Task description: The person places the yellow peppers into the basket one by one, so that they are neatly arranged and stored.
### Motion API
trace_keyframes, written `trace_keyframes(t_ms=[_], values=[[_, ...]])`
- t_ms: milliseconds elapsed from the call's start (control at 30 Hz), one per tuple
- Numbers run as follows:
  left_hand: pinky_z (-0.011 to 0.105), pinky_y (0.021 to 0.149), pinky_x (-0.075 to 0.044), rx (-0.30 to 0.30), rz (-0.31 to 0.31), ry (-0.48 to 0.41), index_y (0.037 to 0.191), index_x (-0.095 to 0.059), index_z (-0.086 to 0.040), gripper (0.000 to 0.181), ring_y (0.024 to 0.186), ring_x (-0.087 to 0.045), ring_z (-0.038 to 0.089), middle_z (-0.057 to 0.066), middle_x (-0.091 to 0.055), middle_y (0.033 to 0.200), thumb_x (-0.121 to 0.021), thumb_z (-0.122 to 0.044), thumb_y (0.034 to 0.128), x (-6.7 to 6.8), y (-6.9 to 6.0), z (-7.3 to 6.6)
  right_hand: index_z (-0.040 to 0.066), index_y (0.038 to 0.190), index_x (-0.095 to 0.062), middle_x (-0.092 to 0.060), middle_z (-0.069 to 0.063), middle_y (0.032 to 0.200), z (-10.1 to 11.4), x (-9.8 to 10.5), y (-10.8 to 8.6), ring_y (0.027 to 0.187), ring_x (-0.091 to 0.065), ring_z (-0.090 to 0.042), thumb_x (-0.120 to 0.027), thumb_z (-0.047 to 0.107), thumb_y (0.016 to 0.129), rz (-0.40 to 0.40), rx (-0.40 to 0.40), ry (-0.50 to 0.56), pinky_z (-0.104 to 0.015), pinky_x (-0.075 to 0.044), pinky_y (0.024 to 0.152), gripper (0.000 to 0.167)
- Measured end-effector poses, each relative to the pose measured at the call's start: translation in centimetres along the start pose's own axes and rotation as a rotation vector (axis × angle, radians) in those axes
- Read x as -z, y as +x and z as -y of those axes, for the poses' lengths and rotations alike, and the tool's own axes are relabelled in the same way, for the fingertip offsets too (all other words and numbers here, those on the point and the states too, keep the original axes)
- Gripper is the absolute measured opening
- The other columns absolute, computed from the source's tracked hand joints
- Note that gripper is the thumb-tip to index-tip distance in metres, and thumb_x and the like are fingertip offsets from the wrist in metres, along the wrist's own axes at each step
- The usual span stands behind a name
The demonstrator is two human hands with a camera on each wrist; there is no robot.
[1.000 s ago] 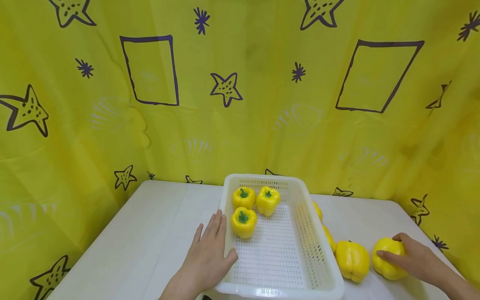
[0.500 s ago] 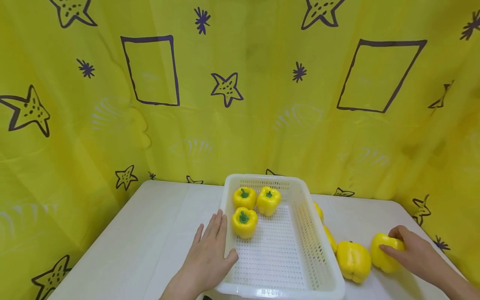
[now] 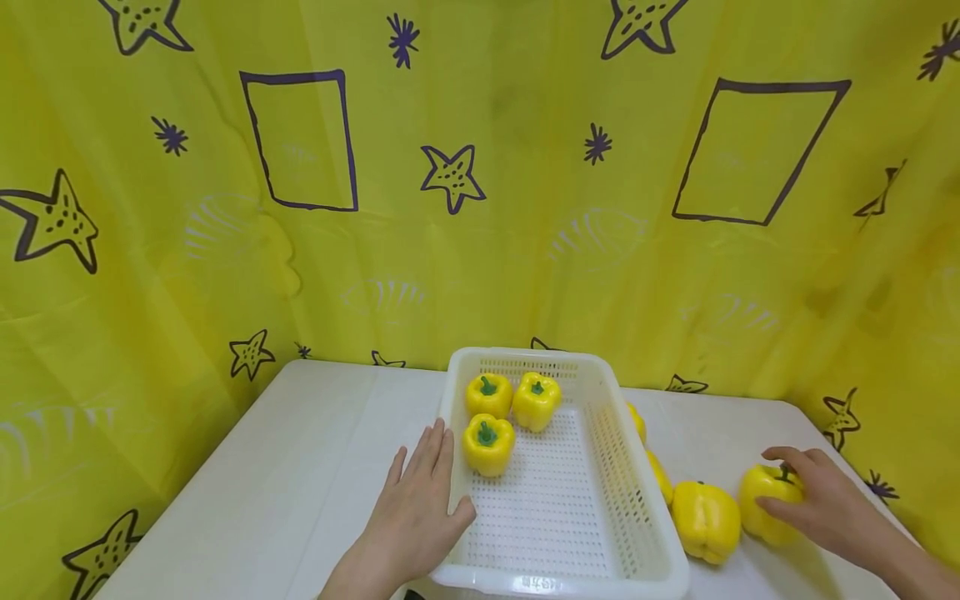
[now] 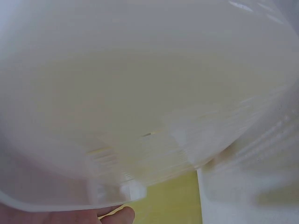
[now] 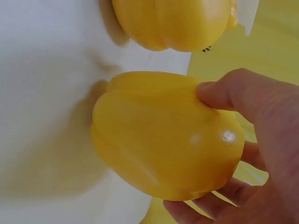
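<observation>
Pepper (image 5: 161, 135) has tipped, stem (image 3: 785, 473) showing; right fingers (image 5: 236, 190) curl widely round it; left fingers (image 3: 444, 458) straight along basket (image 3: 558, 585). Even pressure should steady it.

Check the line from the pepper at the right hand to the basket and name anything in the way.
Another pepper sits between the pepper at the right hand and the basket; the basket's side wall also bars a low path. Above both, nothing visible is in the way.
</observation>
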State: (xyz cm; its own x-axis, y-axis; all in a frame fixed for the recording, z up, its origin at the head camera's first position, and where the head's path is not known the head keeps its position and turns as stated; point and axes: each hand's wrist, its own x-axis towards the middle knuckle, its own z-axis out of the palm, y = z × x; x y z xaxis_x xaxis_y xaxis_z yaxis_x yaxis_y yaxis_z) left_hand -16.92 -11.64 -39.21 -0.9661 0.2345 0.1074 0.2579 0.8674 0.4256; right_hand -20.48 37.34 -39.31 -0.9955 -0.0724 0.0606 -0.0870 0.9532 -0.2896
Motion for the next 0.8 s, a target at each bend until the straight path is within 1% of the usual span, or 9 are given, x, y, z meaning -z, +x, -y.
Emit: trace_keyframes(t_ms=[133, 267, 367, 433, 500, 667, 800], values=[[0.06, 0.122, -0.012, -0.001, -0.001, 0.003, 0.156, -0.024, 0.0, 0.078, 0.154, -0.015, 0.031, 0.012, -0.013, 0.167, -0.048, -0.041, 0.0936, 0.0, 0.0, 0.0, -0.007, 0.127, -0.055, -0.05, -0.03, 0.102, -0.1, 0.1, -0.1, 0.084, -0.054, -0.027, -0.079, 0.029, 0.081, 0.049, 0.006, -0.008, -0.042, -0.049, 0.069, 0.063], [0.06, 0.122, -0.013, -0.008, -0.008, 0.013, 0.156, -0.024, 0.0, 0.078, 0.154, -0.016, 0.031, 0.012, -0.013, 0.167, -0.048, -0.04, 0.0936, 0.0, 0.0, 0.0, -0.003, 0.126, -0.055, -0.054, -0.029, 0.106, 0.0, 0.3, 0.0, 0.087, -0.055, -0.027, -0.078, 0.026, 0.081, 0.101, 0.027, -0.013, -0.042, -0.049, 0.07, 0.058], [0.061, 0.122, -0.013, -0.007, -0.009, 0.012, 0.156, -0.024, 0.0, 0.078, 0.154, -0.016, 0.031, 0.012, -0.013, 0.167, -0.048, -0.041, 0.0936, 0.0, 0.0, 0.0, -0.002, 0.125, -0.054, -0.059, -0.026, 0.107, 0.0, 0.4, 0.1, 0.088, -0.055, -0.025, -0.077, 0.027, 0.082, 0.135, 0.039, -0.018, -0.04, -0.049, 0.071, 0.056], [0.061, 0.122, -0.013, -0.004, -0.008, 0.007, 0.156, -0.024, 0.0, 0.078, 0.154, -0.016, 0.031, 0.012, -0.013, 0.167, -0.048, -0.041, 0.0935, 0.0, 0.0, 0.0, -0.001, 0.125, -0.054, -0.059, -0.024, 0.107, 0.0, 0.5, 0.2, 0.088, -0.054, -0.023, -0.076, 0.028, 0.083, 0.155, 0.034, -0.017, -0.039, -0.049, 0.071, 0.056], [0.061, 0.122, -0.012, -0.003, -0.008, 0.005, 0.156, -0.024, 0.0, 0.078, 0.154, -0.016, 0.031, 0.012, -0.013, 0.167, -0.048, -0.041, 0.0932, 0.0, 0.0, 0.0, -0.001, 0.123, -0.054, -0.06, -0.023, 0.106, 0.2, 0.5, 0.2, 0.087, -0.054, -0.022, -0.076, 0.03, 0.083, 0.148, 0.038, -0.022, -0.037, -0.048, 0.07, 0.055], [0.06, 0.122, -0.012, -0.008, -0.01, 0.002, 0.156, -0.024, 0.001, 0.078, 0.154, -0.015, 0.031, 0.013, -0.013, 0.167, -0.048, -0.04, 0.093, 0.0, 0.0, 0.0, 0.0, 0.123, -0.056, -0.06, -0.024, 0.105, 1.0, 0.8, 0.1, 0.084, -0.054, -0.022, -0.077, 0.028, 0.082, 0.042, 0.071, -0.035, -0.036, -0.047, 0.067, 0.055], [0.061, 0.122, -0.011, -0.006, -0.003, 0.001, 0.156, -0.024, 0.001, 0.079, 0.154, -0.015, 0.031, 0.013, -0.012, 0.167, -0.048, -0.041, 0.0931, 0.0, 0.1, 0.0, -0.001, 0.125, -0.055, -0.059, -0.03, 0.108, 1.8, 1.2, 0.4, 0.084, -0.056, -0.025, -0.077, 0.028, 0.083, -0.017, 0.089, -0.032, -0.038, -0.048, 0.067, 0.056]])
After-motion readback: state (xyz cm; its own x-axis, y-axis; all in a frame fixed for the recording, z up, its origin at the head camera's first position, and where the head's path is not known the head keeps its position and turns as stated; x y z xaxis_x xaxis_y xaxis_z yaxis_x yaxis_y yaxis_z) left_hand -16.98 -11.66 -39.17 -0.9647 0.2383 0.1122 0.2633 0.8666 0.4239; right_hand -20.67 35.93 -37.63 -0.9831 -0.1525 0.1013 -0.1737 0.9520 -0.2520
